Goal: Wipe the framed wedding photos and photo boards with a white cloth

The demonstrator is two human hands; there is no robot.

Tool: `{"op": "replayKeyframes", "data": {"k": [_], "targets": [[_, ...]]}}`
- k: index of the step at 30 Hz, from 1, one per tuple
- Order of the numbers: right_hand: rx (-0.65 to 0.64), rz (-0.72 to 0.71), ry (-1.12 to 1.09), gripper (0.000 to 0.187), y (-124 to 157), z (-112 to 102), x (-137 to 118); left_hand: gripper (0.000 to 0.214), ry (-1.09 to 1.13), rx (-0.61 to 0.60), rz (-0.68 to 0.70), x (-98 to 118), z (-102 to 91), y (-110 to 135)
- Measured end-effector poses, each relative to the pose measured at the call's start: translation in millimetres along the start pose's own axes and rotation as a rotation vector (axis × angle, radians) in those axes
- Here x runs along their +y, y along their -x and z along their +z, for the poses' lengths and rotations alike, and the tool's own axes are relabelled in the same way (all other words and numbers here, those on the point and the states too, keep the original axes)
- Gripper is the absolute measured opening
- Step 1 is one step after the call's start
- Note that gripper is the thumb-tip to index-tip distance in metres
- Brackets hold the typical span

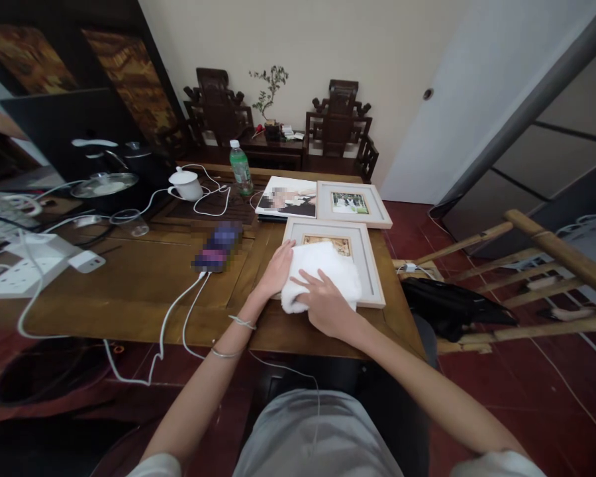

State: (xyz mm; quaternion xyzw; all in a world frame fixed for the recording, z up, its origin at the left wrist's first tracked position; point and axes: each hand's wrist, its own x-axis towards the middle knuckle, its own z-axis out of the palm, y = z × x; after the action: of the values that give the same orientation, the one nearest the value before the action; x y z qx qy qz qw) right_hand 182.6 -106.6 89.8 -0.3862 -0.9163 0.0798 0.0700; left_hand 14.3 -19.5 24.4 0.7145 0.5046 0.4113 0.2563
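Note:
A light wooden picture frame (375,278) with a grey mat lies flat near the table's front right corner. My left hand (277,268) grips its left side, the fingers close together along the edge. A folded white fluffy towel (345,268) covers much of the frame's front and part of the small ornate picture inside. My right hand (325,305) holds the towel against the frame from above, its fingers spread over the cloth. Behind lies a second picture frame (381,209) with an outdoor photo, beside a stack with a photo print (298,207) on top.
A phone (219,246) with white cables lies left of my hands. Farther left are a power strip (24,271), a clear plastic cup (130,222), a lidded white mug (186,184) and a pot (104,189). A green-labelled bottle (240,165) stands behind. A bamboo rack (566,252) is at right.

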Motion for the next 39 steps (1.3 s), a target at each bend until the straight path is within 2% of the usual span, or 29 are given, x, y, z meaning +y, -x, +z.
{"op": "replayKeyframes", "data": {"k": [4, 7, 13, 16, 19, 21, 23, 27, 30, 36, 39], "targets": [[0.019, 0.031, 0.095, 0.038, -17, 6, -3, 0.06, 0.071, -0.008, -0.06, 4, -1.8, 1], [-0.02, 0.074, 0.161, 0.034, -37, 5, 9, 0.059, 0.058, -0.013, -0.033, 2, 0.6, 1], [0.052, 0.159, 0.257, 0.041, -88, -7, 67, 0.052, -0.08, -0.036, 0.147, -9, 3.0, 0], [0.153, 0.203, 0.295, 0.043, -109, -15, 90, 0.05, -0.112, -0.035, 0.17, -12, 1.2, 0], [0.23, 0.097, 0.329, 0.043, -122, -15, 94, 0.044, -0.134, -0.03, 0.18, -11, -0.7, 0], [0.183, -0.008, 0.337, 0.041, -127, -8, 91, 0.043, -0.139, -0.034, 0.209, -11, -1.5, 0], [0.136, -0.009, 0.326, 0.04, -130, -1, 89, 0.043, -0.137, -0.035, 0.236, -11, -1.7, 0], [0.134, 0.152, 0.323, 0.04, -128, 3, 99, 0.047, -0.111, -0.032, 0.25, -16, -1.1, 0], [0.132, 0.205, 0.357, 0.04, -116, -3, 112, 0.048, -0.112, -0.032, 0.248, -18, -0.2, 0], [0.111, 0.274, 0.429, 0.043, -71, -23, 144, 0.05, -0.11, -0.005, 0.24, -14, 1.4, 1], [0.093, 0.403, 0.46, 0.05, -43, -39, 166, 0.049, -0.117, -0.001, 0.22, -11, 1.6, 2]]}}
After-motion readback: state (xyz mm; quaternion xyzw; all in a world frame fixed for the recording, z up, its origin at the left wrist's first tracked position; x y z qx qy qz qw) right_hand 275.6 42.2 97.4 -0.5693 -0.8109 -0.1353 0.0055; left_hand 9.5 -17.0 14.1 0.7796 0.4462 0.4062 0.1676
